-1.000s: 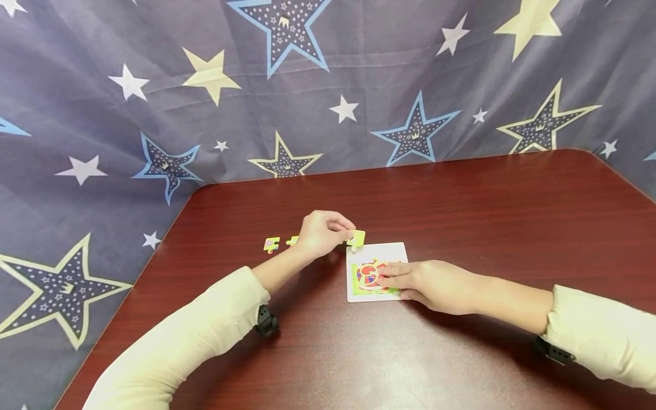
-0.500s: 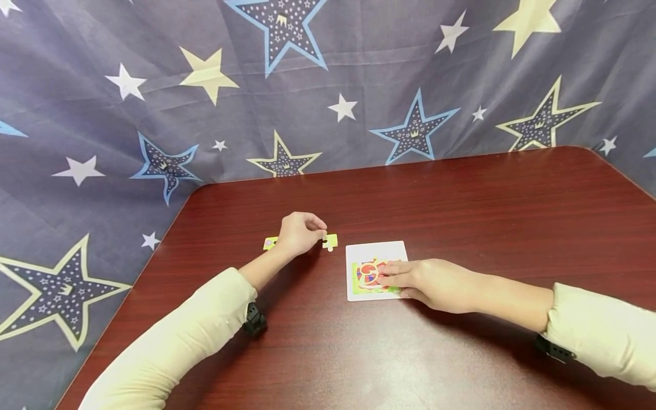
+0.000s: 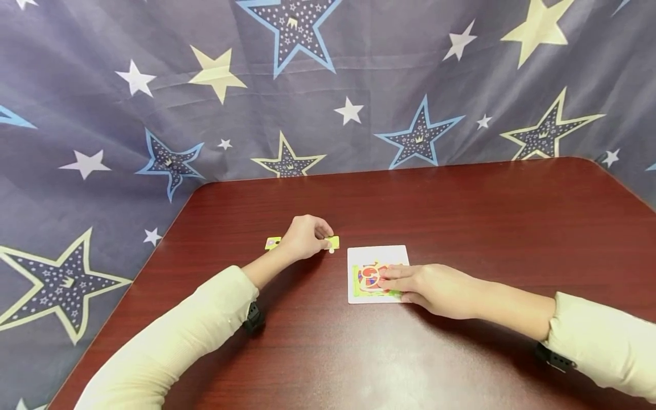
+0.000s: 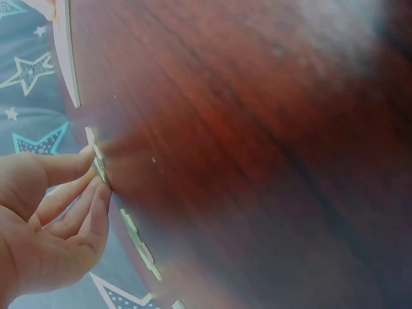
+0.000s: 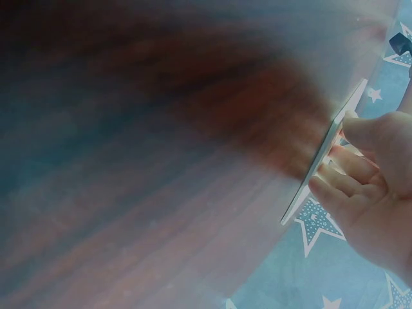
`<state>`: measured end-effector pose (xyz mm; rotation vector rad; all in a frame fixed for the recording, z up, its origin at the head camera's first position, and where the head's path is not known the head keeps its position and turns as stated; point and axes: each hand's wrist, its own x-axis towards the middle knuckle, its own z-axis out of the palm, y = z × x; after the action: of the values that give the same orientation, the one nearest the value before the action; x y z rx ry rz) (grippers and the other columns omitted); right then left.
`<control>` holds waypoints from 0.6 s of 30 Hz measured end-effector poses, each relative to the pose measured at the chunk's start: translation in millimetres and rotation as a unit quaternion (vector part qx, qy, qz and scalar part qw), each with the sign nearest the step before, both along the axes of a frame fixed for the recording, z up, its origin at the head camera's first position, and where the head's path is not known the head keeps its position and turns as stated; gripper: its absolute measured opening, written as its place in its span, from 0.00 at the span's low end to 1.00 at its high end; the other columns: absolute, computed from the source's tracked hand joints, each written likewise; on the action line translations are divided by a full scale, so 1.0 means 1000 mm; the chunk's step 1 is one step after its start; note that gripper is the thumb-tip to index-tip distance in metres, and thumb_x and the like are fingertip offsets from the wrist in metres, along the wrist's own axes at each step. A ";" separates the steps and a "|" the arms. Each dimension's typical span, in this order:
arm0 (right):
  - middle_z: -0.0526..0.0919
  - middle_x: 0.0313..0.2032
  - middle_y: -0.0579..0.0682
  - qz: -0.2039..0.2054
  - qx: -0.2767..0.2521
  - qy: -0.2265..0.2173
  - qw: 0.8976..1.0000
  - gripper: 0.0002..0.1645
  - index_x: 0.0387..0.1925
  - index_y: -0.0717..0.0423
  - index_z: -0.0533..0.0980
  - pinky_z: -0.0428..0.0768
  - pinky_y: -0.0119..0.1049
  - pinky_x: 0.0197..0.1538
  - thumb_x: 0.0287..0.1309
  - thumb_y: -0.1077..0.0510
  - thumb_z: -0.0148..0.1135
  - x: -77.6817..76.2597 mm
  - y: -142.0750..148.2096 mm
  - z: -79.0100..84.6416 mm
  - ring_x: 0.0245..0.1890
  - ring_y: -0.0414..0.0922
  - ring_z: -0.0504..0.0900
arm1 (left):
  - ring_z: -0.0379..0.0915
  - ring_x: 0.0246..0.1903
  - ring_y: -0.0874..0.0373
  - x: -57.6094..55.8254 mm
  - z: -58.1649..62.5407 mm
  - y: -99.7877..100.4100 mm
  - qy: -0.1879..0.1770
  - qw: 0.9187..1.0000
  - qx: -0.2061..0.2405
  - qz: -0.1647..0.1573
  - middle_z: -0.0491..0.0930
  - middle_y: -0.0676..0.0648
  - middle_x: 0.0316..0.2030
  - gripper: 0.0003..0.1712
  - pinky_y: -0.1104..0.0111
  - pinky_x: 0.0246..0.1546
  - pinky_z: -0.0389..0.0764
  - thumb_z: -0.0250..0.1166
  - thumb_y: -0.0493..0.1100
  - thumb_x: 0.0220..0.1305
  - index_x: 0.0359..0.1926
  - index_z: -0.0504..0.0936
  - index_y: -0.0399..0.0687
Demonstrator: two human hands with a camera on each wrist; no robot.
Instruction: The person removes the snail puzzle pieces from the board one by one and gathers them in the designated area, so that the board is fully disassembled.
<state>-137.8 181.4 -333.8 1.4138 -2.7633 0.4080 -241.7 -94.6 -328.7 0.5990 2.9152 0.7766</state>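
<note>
Left of the puzzle board, my left hand [image 3: 306, 238] pinches a yellow-green jigsaw piece [image 3: 335, 242] between thumb and fingers. In the left wrist view this piece [image 4: 91, 136] shows edge-on, close to the table surface. My right hand [image 3: 435, 288] rests on the white square puzzle board [image 3: 376, 253], its fingers extended over the lower right part. A red, blue and green picture [image 3: 369, 275] made of fitted pieces fills the board's lower part, partly hidden by those fingers. The upper strip of the board is plain white.
Another yellow-green piece [image 3: 273, 243] with a pink mark lies farther left, partly behind my left hand. A piece [image 4: 140, 243] lies beside my left fingertips in the left wrist view. The dark red table [image 3: 492, 216] ends at a star-patterned curtain [image 3: 353, 74].
My left hand has carried the jigsaw piece left, from the board's upper left corner to the table beside it. My right hand has stayed on the board.
</note>
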 end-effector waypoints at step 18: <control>0.79 0.60 0.51 -0.006 0.012 0.013 1.000 0.27 0.60 0.49 0.75 0.81 0.43 0.53 0.57 0.61 0.65 0.002 -0.005 0.001 0.61 0.47 0.78 | 0.82 0.34 0.55 -0.007 0.004 -0.013 0.027 0.999 -0.025 -0.009 0.88 0.46 0.31 0.05 0.66 0.39 0.79 0.64 0.37 0.59 0.34 0.86 0.42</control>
<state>-135.4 176.3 -332.6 1.3957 -2.7637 0.3545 -249.1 -107.4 -325.1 0.6495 2.9635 0.6938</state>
